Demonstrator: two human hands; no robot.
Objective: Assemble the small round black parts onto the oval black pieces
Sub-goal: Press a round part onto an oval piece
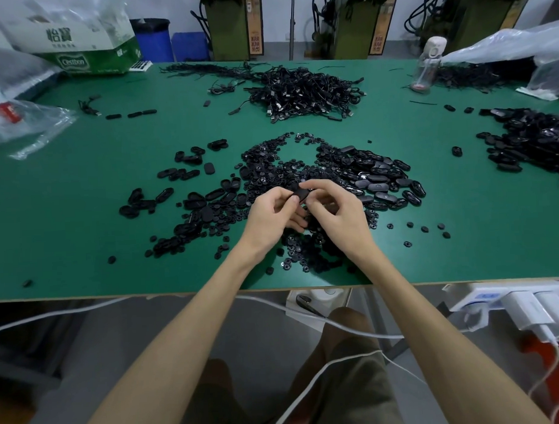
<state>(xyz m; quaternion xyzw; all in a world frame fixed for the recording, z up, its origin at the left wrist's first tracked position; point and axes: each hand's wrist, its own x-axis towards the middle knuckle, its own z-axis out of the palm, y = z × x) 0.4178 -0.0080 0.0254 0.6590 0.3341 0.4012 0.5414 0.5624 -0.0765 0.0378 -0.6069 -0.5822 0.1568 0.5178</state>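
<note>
Left hand: the fingers are curled, and one end of an oval piece is pinched between thumb and forefinger.
Right hand: the other end of the same piece is gripped by curled fingertips.
Oval piece: it is held between both hands just above the table, over the round parts. Whether a round part is already seated in it cannot be told.
Round parts: a broad heap is spread at mid-table, under and beyond the hands, with a few scattered singly to the right.
Glossy ovals: a pile is laid just right of the round parts, touching them.
Loose ovals: small groups are scattered left of the heap.
Far pile: more black pieces are heaped at the table's right edge.
Cables: a tangled black heap is laid behind the round parts, apart from them.
Bottle: it is stood upright at the far right, beside a plastic bag.
Box: a green-and-white carton is set at the far left corner.
Power strip: it is seen below the table's near edge, with white chargers plugged in.
</note>
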